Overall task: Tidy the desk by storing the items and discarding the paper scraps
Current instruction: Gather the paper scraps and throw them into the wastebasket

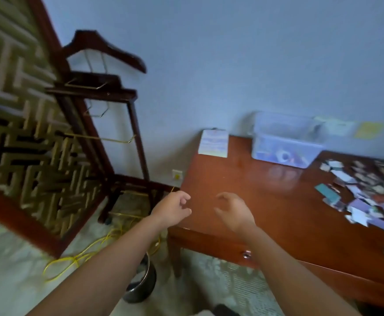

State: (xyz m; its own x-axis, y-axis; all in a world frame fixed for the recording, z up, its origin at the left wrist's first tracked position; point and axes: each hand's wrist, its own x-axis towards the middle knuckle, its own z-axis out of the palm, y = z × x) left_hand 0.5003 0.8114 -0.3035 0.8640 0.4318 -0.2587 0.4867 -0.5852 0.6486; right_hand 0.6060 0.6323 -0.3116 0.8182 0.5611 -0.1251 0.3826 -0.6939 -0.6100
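A reddish wooden desk (pixel 266 201) fills the right half of the view. Several paper scraps (pixel 364 195) lie heaped on its right side. A clear plastic storage box (pixel 284 144) stands at the back by the wall, with small items inside. A notepad (pixel 213 143) leans at the desk's back left corner. My left hand (pixel 172 209) hovers over the desk's left edge, fingers loosely curled, holding nothing. My right hand (pixel 232 212) hovers above the desk's front left part, fingers loosely bent and empty. A dark round bin (pixel 142 288) stands on the floor under my left forearm.
A dark wooden valet stand (pixel 109 92) and a latticed screen (pixel 26 144) stand to the left. A yellow cable (pixel 81 258) snakes over the pale floor. Notes (pixel 366 130) stick to the blue wall. A drawer knob (pixel 246 254) shows on the desk front.
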